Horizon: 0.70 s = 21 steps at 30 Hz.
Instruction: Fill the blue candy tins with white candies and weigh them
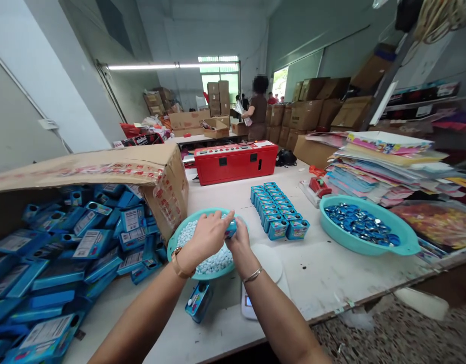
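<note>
Over a turquoise basin (174, 242) of small pale-blue candies, both hands meet at a small blue tin (230, 230). My right hand (241, 241) is closed around the tin from the right. From the left, my left hand (208, 236) covers part of it, fingers bent against its top; the fingertips are partly hidden. Another blue tin (198, 302) lies in front of the basin, with a pale candy at its opening. A white scale (248, 306) with a lit display sits under my right forearm.
At left, a cardboard box (168, 187) spills many blue tins (91, 242). Rows of open tins (278, 228) stand right of the basin, beside a second turquoise basin (364, 247) of blue-and-silver lids. Behind are a red machine (236, 167), stacked sheets (369, 169) and a person (258, 111).
</note>
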{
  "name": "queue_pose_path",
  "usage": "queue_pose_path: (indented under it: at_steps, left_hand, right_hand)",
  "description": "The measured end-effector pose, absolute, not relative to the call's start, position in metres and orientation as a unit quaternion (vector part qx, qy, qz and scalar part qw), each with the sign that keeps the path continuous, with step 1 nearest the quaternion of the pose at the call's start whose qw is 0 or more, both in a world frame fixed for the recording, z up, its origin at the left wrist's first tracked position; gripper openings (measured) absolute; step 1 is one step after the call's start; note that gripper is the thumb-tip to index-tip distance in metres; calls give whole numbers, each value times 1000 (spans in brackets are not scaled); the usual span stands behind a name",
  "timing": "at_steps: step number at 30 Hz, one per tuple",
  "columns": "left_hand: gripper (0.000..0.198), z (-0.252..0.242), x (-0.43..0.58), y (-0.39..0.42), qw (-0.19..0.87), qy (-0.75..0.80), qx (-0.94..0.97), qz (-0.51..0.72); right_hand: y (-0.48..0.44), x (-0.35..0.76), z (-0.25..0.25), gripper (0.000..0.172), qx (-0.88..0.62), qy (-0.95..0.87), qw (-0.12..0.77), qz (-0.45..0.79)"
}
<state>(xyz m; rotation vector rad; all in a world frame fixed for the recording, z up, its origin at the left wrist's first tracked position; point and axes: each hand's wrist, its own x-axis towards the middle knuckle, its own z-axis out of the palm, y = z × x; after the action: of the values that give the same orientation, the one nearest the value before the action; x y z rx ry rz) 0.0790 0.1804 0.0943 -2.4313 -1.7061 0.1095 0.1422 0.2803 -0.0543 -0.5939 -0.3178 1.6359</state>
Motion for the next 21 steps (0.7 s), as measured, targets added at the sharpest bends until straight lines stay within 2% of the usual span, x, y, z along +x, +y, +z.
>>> queue_pose_path:
  at_steps: [4, 7, 13, 15, 21]
  left_hand:
    - [64, 96, 86, 184, 78, -578, -812, 35]
    - [58, 90, 90, 190, 59, -569, -819, 39]
    - [59, 89, 87, 193, 49, -568, -821, 15]
    - [56, 87, 87, 191, 34, -578, -815, -23]
    - [29, 53, 104, 185, -86, -576, -788, -200]
  right_hand:
    - [274, 145, -49, 18, -276, -54, 605, 745]
    - [265, 145, -48, 21, -285, -40, 596, 750]
    - [265, 159, -36, 21, -284, -10, 615, 736]
    - [266, 172, -30, 18, -280, -7, 629, 725]
    - [254, 232, -15, 18, -249, -50, 708, 659]
